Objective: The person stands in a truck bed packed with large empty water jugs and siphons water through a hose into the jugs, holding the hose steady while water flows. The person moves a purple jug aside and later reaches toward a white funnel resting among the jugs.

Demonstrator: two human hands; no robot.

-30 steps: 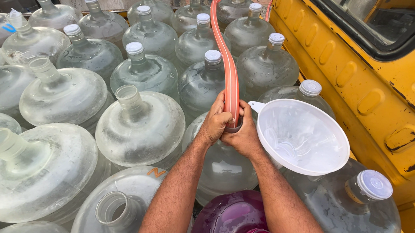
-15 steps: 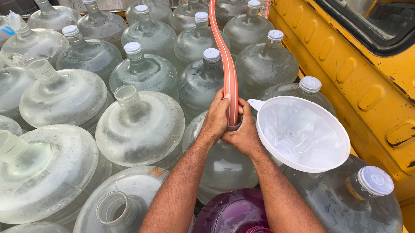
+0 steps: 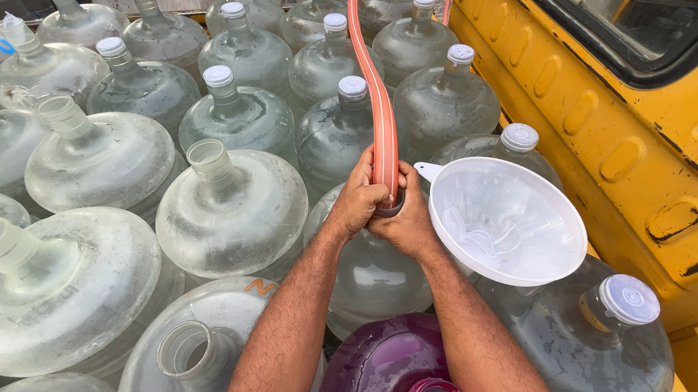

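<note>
Both hands are holding the orange hose (image 3: 380,115) right where its end is going down into a big clear jug (image 3: 372,277). The left hand (image 3: 358,201) is wrapping its fingers around the hose from one side, and the right hand (image 3: 407,221) is wrapping around it from the other side, so the hose is squeezed between them. Both sets of fingers are closed tight on it.

Compared with a second ago, the hands are sitting in almost the same spot, and the hose is still standing up from the fingers and bending away over the other jugs. So nothing much is moving; the hose is just being kept steady at the mouth of the jug.

Just beside the right fingers, a white funnel (image 3: 508,225) is resting on the next jug. Below the wrists, a purple jug (image 3: 389,373) is standing open. Beyond the fingertips, many jugs with white caps (image 3: 353,87) are standing close together. Off past the right hand, a yellow truck (image 3: 619,143) is parked.
</note>
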